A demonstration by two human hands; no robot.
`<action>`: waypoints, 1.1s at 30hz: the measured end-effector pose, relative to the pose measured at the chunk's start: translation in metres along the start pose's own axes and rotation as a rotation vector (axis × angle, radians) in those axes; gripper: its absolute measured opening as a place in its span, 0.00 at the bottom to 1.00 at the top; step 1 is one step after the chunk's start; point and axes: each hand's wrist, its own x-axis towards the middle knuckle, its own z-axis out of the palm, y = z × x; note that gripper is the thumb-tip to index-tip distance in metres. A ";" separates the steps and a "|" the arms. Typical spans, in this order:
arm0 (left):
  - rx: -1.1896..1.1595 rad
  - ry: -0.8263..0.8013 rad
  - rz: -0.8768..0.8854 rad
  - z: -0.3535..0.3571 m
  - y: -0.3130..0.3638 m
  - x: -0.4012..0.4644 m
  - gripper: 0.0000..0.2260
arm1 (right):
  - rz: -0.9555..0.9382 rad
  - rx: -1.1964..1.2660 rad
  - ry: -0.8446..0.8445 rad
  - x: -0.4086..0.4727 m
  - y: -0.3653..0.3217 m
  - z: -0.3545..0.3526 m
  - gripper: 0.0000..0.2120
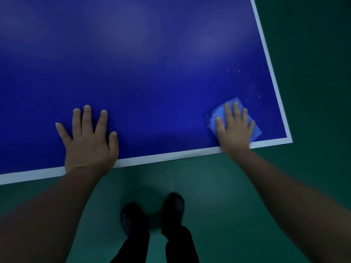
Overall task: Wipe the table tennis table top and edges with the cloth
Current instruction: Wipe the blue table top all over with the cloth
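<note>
Fingers [236, 111] spread, right hand [234, 128] presses cloth [232, 105] flat; left hand [89, 137] splayed on table [152, 73].

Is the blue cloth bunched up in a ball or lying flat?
Lying flat. The cloth sits flat on the table near the corner, its straight edges showing around the right hand, which presses on it with straight fingers.

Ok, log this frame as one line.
stage: wiping near corner | right hand: flat on cloth | left hand: flat on table | specks: beyond cloth
</note>
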 end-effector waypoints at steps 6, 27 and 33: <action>0.079 0.004 -0.003 0.000 0.003 0.000 0.33 | 0.171 0.064 0.023 -0.005 -0.077 0.008 0.30; -0.061 0.096 0.088 0.041 0.189 -0.004 0.31 | -0.530 0.004 0.078 -0.004 0.073 0.010 0.30; -0.057 0.021 0.070 0.042 0.186 -0.001 0.30 | -0.068 0.019 0.075 0.078 0.171 -0.010 0.33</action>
